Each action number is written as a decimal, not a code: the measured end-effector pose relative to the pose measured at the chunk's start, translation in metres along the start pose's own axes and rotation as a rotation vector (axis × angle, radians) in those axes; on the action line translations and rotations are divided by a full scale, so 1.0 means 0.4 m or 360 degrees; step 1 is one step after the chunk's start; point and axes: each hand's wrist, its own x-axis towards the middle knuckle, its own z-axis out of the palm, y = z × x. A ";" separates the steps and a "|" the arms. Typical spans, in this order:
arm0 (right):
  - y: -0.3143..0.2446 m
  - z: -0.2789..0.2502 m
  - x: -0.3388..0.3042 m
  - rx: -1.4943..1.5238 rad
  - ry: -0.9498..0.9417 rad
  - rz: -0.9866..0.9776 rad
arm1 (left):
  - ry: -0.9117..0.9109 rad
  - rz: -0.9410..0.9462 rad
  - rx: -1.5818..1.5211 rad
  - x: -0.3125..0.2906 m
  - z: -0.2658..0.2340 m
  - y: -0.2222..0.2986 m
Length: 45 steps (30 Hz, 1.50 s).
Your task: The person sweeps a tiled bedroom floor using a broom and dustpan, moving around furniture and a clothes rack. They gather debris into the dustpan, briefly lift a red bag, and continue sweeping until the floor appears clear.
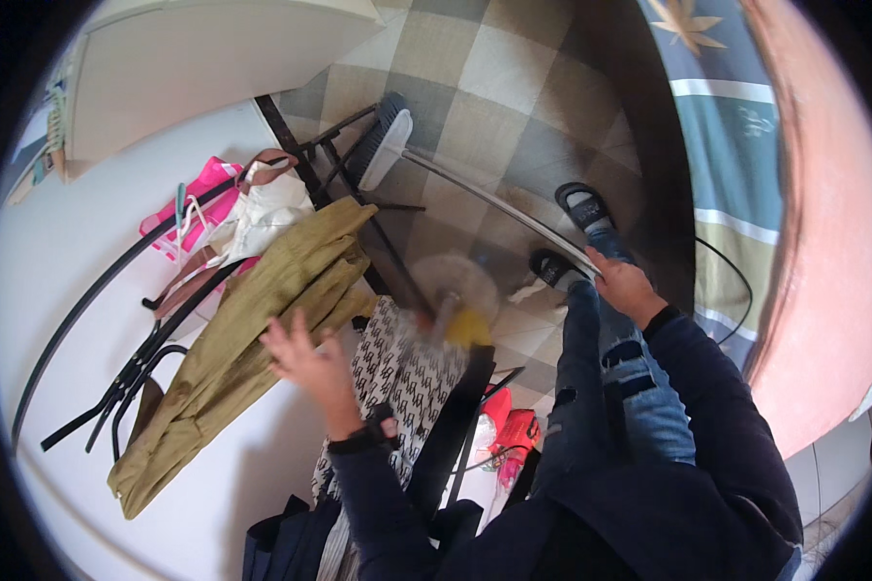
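My right hand (628,289) is closed around the grey handle of a broom (499,203). The handle slants away to the far left, where the white head with dark bristles stands by the black legs of a rack. My left hand (312,366) has its fingers spread and holds nothing. Just beside it, an olive-green garment (252,339) hangs over the rack; I cannot tell whether the fingertips touch it. Right of that hand, a blurred clear-and-yellow thing (460,315) shows above a black-and-white patterned cloth (383,363); its kind cannot be made out.
A black-framed rack (140,363) against the white wall also carries pink and white bags (271,208). Red items (513,431) sit near my legs. To the right is a bed with a patterned cover (727,145), and a black cable (741,276) loops beside it. The floor (513,58) is checked.
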 end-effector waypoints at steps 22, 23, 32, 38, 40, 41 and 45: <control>0.180 0.088 0.059 -0.0085 0.0069 -0.0052 | -0.0641 -0.0205 -0.0975 -0.234 0.318 0.229; 0.178 0.078 0.080 -0.0056 0.0057 -0.0082 | -0.0625 -0.0203 -0.1022 -0.234 0.320 0.228; 0.208 0.030 0.504 -0.0473 0.0026 -0.0536 | -0.0583 -0.0181 -0.1253 -0.248 0.392 0.169; 0.191 -0.069 0.804 -0.0776 0.0106 -0.0820 | -0.0638 -0.0297 -0.1101 -0.284 0.461 0.122; 0.165 -0.105 0.874 -0.0805 0.0232 -0.0992 | -0.0670 -0.0329 -0.1118 -0.292 0.491 0.128; 0.141 -0.118 0.919 -0.0888 0.0173 -0.0944 | -0.0697 -0.0338 -0.1107 -0.297 0.500 0.136; 0.057 -0.221 0.997 -0.0948 0.0128 -0.1071 | -0.0737 -0.0333 -0.1189 -0.297 0.517 0.188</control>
